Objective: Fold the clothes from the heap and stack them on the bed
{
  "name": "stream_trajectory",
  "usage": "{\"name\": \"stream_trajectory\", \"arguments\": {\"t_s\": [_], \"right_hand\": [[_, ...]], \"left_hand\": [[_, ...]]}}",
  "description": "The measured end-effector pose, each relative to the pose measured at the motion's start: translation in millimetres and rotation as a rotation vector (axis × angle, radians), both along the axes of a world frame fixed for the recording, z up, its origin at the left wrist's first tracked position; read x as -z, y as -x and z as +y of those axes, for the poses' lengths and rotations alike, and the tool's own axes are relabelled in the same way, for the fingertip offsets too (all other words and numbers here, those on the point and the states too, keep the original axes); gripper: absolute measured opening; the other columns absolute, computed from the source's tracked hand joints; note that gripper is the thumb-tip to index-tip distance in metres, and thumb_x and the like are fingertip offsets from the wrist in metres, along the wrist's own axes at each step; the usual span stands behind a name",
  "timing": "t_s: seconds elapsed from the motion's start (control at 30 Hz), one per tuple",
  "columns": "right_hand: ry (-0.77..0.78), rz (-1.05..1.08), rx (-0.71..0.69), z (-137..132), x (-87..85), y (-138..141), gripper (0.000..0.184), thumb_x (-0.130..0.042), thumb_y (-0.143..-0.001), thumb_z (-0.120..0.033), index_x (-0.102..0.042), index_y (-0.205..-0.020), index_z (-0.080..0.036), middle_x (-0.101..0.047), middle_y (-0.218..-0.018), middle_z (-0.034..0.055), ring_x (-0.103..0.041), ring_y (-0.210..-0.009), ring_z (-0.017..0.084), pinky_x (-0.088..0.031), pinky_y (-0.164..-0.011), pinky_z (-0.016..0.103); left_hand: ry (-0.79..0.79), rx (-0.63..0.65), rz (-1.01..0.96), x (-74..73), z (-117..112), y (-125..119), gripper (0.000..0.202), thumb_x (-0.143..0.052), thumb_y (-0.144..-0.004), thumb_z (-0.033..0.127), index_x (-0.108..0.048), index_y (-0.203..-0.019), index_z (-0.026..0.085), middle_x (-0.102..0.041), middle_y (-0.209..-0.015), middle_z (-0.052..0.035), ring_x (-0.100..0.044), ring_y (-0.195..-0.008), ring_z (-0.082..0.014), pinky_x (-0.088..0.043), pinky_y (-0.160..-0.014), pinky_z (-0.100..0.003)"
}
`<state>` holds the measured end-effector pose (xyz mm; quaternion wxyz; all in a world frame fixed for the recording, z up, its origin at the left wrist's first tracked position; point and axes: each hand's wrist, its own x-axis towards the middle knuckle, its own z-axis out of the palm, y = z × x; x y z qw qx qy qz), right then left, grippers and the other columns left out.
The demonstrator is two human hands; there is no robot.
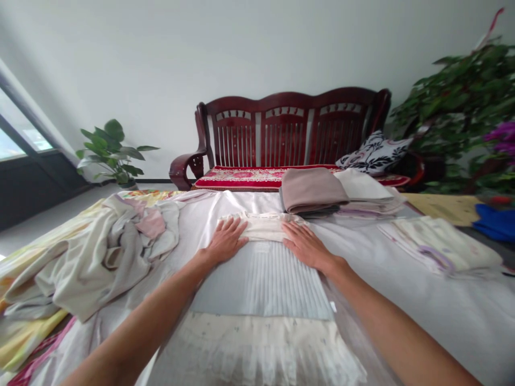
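A folded garment with a grey pleated middle (261, 279) and cream lace ends lies flat on the white sheet in front of me. My left hand (225, 240) rests flat, fingers stretched out, on its far left part. My right hand (306, 245) lies flat on its far right part, fingers also stretched out. Between the two hands shows the cream folded end (263, 228) of the garment. Neither hand grips anything.
A heap of unfolded pale clothes (92, 257) lies to the left. Folded stacks sit behind on the right: a taupe one (311, 188) and a cream one (442, 241). Beyond stand a dark red wooden bench (281, 134), a patterned cushion (372, 153) and potted plants (110, 153).
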<state>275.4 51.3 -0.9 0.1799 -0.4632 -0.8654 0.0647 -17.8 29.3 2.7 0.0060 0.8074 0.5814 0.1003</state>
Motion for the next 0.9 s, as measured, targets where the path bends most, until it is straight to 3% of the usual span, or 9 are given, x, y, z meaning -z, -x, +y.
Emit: {"name": "stream_trajectory", "arguments": {"t_s": [0.1,0.2,0.27,0.37,0.5,0.7,0.8,0.9], "right_hand": [[0.062,-0.091,0.086,-1.1,8.5,-9.6,0.053,-0.04,-0.099,-0.036,-0.043,-0.149,-0.023,-0.038,-0.159,0.0079,-0.027,-0.149,0.026,-0.021,-0.121,0.048],[0.049,-0.148,0.168,-6.2,7.5,-17.8,0.052,-0.042,-0.099,-0.035,-0.042,-0.15,-0.023,-0.035,-0.161,0.0085,-0.026,-0.15,0.027,-0.022,-0.12,0.05],[-0.011,-0.158,0.204,-16.4,1.5,-19.0,0.051,-0.047,-0.097,-0.034,-0.045,-0.147,-0.021,-0.038,-0.159,0.011,-0.033,-0.146,0.028,-0.028,-0.117,0.047],[-0.091,-0.147,0.299,-39.1,-10.4,-16.6,0.045,-0.054,-0.093,-0.035,-0.054,-0.135,-0.019,-0.054,-0.142,0.0139,-0.051,-0.127,0.029,-0.041,-0.103,0.042],[-0.022,-0.166,0.446,-59.9,-20.1,-14.1,0.042,-0.053,-0.093,-0.043,-0.058,-0.127,-0.019,-0.064,-0.118,0.0145,-0.059,-0.108,0.031,-0.047,-0.083,0.038],[0.095,-0.079,0.306,-52.1,-19.9,-18.9,0.037,-0.042,-0.094,-0.019,-0.063,-0.124,-0.024,-0.069,-0.117,0.0076,-0.064,-0.105,0.023,-0.046,-0.085,0.031],[0.033,-0.077,0.239,-57.1,-19.3,-33.7,0.039,-0.041,-0.094,-0.017,-0.064,-0.125,-0.024,-0.068,-0.116,0.0079,-0.065,-0.103,0.023,-0.048,-0.085,0.032],[-0.022,-0.02,-0.001,-74.1,-18.9,-55.0,0.044,-0.045,-0.09,-0.012,-0.064,-0.127,-0.028,-0.067,-0.117,0.005,-0.065,-0.104,0.02,-0.05,-0.089,0.031]], "left_hand": [[0.048,-0.077,0.016,3.6,-3.4,10.7,0.06,-0.035,-0.1,0.053,-0.035,-0.153,0.026,-0.028,-0.164,-0.0103,-0.019,-0.152,-0.0329,-0.018,-0.119,-0.055],[0.068,-0.093,0.021,2.5,-9.7,17.0,0.059,-0.033,-0.101,0.053,-0.034,-0.154,0.028,-0.024,-0.165,-0.0097,-0.018,-0.152,-0.0326,-0.018,-0.119,-0.055],[0.05,-0.131,0.034,2.2,-17.0,17.5,0.059,-0.036,-0.1,0.052,-0.036,-0.153,0.026,-0.024,-0.165,-0.0121,-0.018,-0.152,-0.034,-0.018,-0.119,-0.054],[0.001,-0.275,0.015,4.2,-32.7,16.9,0.058,-0.041,-0.099,0.049,-0.04,-0.151,0.023,-0.027,-0.162,-0.0177,-0.025,-0.149,-0.0378,-0.026,-0.116,-0.053],[-0.034,-0.365,-0.07,7.7,-49.8,19.4,0.057,-0.048,-0.095,0.036,-0.043,-0.15,0.02,-0.043,-0.15,-0.0199,-0.041,-0.139,-0.0358,-0.035,-0.111,-0.049],[0.01,-0.253,-0.301,5.3,-51.5,34.4,0.056,-0.052,-0.08,0.011,-0.06,-0.135,0.018,-0.059,-0.123,-0.0115,-0.061,-0.114,-0.0243,-0.046,-0.104,-0.037],[0.015,-0.107,-0.356,1.3,-64.1,55.3,0.049,-0.046,-0.083,0.01,-0.064,-0.127,0.02,-0.055,-0.129,-0.0109,-0.065,-0.097,-0.0187,-0.052,-0.095,-0.036],[0.021,0.124,-0.332,-4.5,-90.4,81.4,0.046,-0.046,-0.087,0.012,-0.063,-0.128,0.024,-0.048,-0.141,-0.0109,-0.065,-0.103,-0.0182,-0.053,-0.096,-0.035]]}}
